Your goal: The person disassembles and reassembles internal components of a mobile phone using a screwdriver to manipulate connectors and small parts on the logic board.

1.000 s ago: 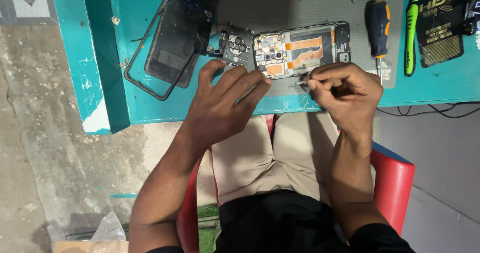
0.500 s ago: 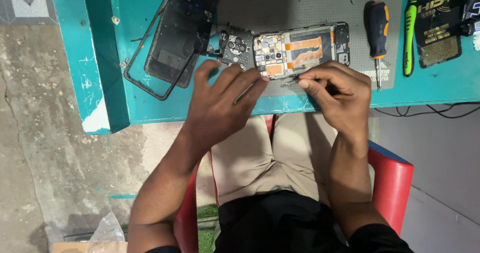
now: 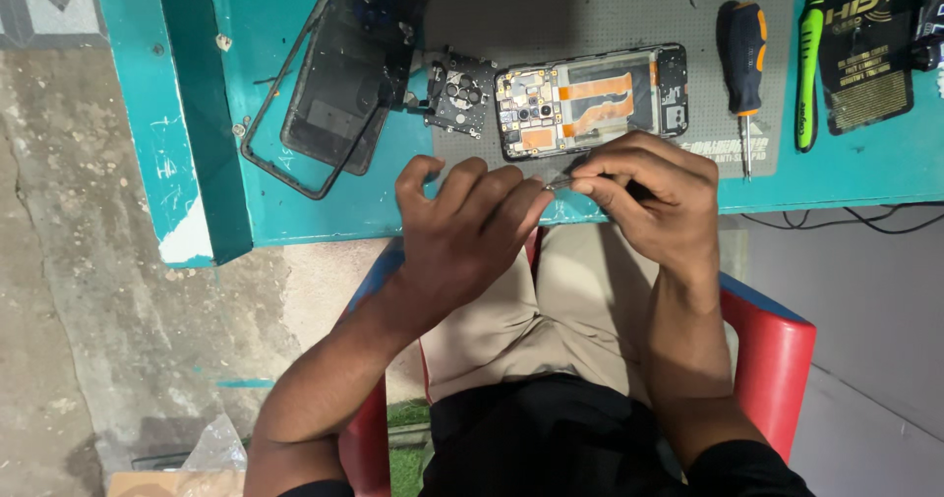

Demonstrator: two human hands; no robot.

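On the grey mat (image 3: pixel 610 5) at the near edge of the teal counter (image 3: pixel 265 25) lies the opened phone (image 3: pixel 590 100), back cover off, its insides facing up: a cluster of small camera lenses and metal shields at its left end, orange flex strips crossing the grey middle, a dark board at the right end. Just left of it sits a detached black camera plate (image 3: pixel 459 92), and further left a dark back cover (image 3: pixel 344 69) rests inside a thin black frame.

Both hands hover just in front of the phone, meeting over the mat's front edge. The right hand (image 3: pixel 654 197) is curled, knuckles up, wrist bent down from the lap, thumb and fingers pinched shut on thin metal tweezers (image 3: pixel 562 177) whose tip pokes out leftward. The left hand (image 3: pixel 472 227) comes in from the lower left, back of the hand up, fingers bent and bunched toward that tip; its grip looks closed, though what it pinches, if anything, is too small to tell. Fingertips of the two hands are practically touching.

Off to the right of the phone, a screwdriver (image 3: pixel 742 59) with a black and orange handle lies on the mat, with a green-handled tool (image 3: pixel 808 64) beside it on a black packet (image 3: pixel 865 50). Below, tan trousers and a red chair (image 3: pixel 777 350).
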